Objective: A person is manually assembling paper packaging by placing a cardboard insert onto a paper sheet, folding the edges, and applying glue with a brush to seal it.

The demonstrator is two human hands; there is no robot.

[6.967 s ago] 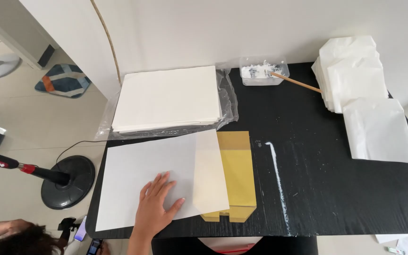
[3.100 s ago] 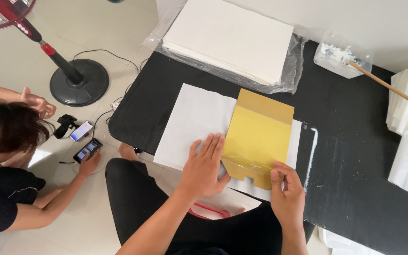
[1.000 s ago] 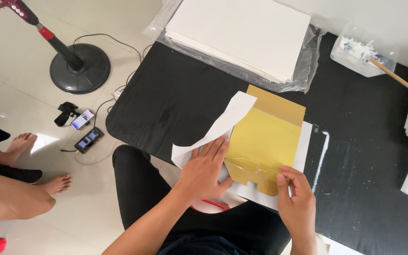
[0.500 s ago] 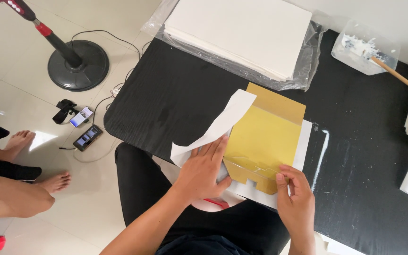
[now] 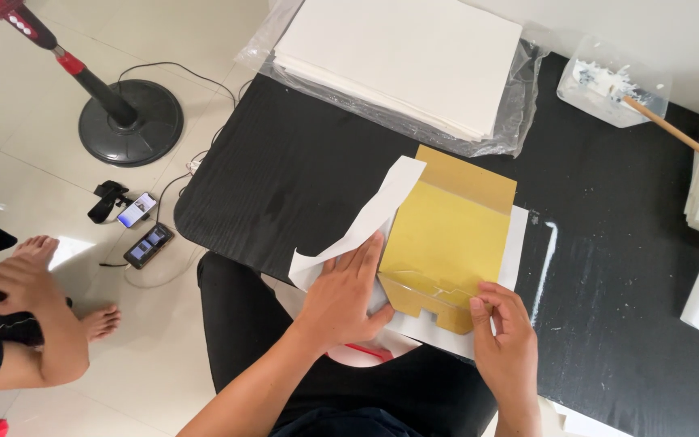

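Yellow cardboard (image 5: 446,243) lies flat on white paper (image 5: 366,222) near the front edge of the black table (image 5: 285,170). On the left, the left hand (image 5: 348,295) is open and presses the lifted paper down. On the right, the right hand (image 5: 505,344) pinches the cardboard's bottom edge.

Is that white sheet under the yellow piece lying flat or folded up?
Partly folded: the white sheet's left side curls up over the yellow card, pressed by the left hand.
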